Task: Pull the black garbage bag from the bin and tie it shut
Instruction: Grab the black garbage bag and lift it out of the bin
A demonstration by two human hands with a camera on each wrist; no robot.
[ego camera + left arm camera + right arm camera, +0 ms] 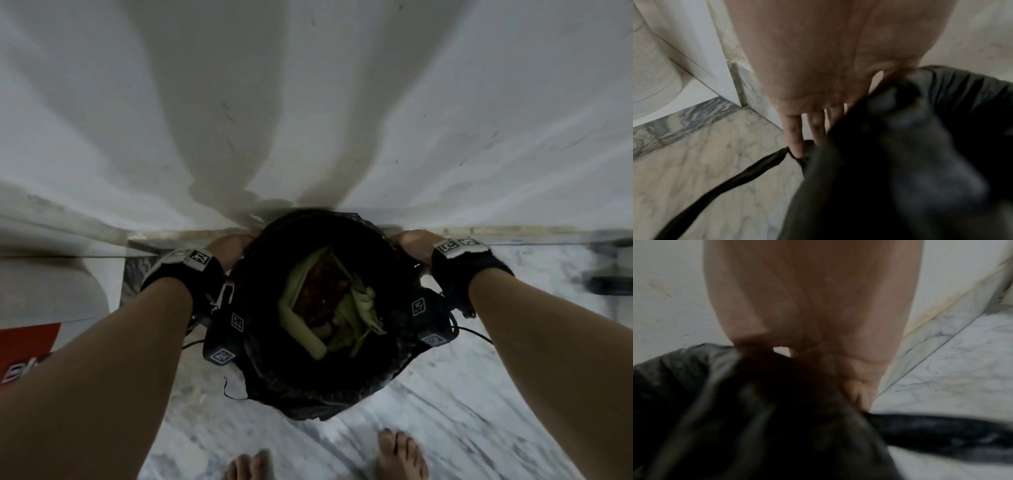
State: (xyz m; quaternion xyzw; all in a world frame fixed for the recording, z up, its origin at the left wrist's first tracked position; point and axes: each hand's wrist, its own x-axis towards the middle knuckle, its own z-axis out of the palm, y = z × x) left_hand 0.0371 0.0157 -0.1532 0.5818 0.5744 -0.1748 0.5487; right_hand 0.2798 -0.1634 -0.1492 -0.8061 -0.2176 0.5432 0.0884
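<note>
The black garbage bag (308,394) stands open on the floor against the wall, with greenish and brown waste (325,301) inside. My left hand (233,245) holds the bag's left rim; in the left wrist view the fingers (795,138) lie down the outside of the bag (900,162) and the thumb is hidden behind the plastic. A black strip of bag (725,183) trails from this hand. My right hand (412,241) grips the right rim, its fingers (857,391) curled into the gathered plastic (756,418). I cannot make out the bin itself.
A white wall (308,102) rises right behind the bag. The floor (479,411) is grey-veined marble. My bare feet (402,455) stand just in front. A white rounded object (653,81) and a red item (27,349) sit at the left; a dark object (609,284) lies far right.
</note>
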